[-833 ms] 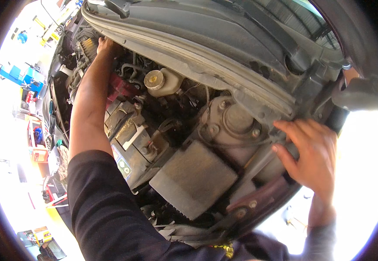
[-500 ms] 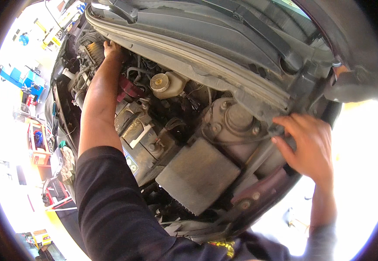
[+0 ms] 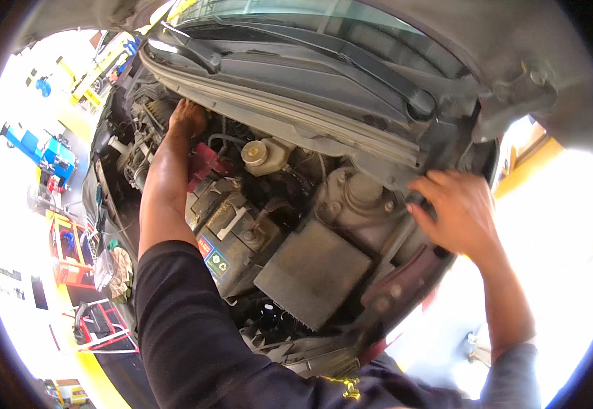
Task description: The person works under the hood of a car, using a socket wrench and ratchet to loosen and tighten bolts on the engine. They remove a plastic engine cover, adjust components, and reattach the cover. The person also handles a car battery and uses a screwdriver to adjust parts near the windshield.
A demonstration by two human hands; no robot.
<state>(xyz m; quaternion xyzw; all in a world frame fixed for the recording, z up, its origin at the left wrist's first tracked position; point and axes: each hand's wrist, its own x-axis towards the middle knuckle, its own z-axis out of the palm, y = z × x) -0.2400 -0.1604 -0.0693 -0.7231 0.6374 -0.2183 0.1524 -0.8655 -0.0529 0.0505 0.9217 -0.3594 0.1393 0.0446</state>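
Deep at the back of a car's engine bay, my left hand [image 3: 186,117] reaches down beside the engine, under the long cowl edge [image 3: 276,112]. Its fingertips are hidden, and whatever they touch does not show. On the right side, above the inner fender, my right hand [image 3: 461,208] has its thumb and fingers curled round a small dark object [image 3: 418,200], mostly covered by the hand. Between my arms are a brake fluid reservoir [image 3: 276,155] with a yellowish cap, a battery [image 3: 225,252], a red cover [image 3: 204,163] and a dusty strut tower [image 3: 361,194].
A black box lid [image 3: 313,273] sits in front of the strut tower. Wiper arms [image 3: 378,78] cross below the windshield, and the raised hood [image 3: 549,41] hangs overhead. To the left stand a blue machine [image 3: 44,150] and an orange cart [image 3: 71,249].
The view has shifted, showing more of the windshield and the battery label. My left hand stays at the back of the bay. My right hand stays by the fender with the small dark object.
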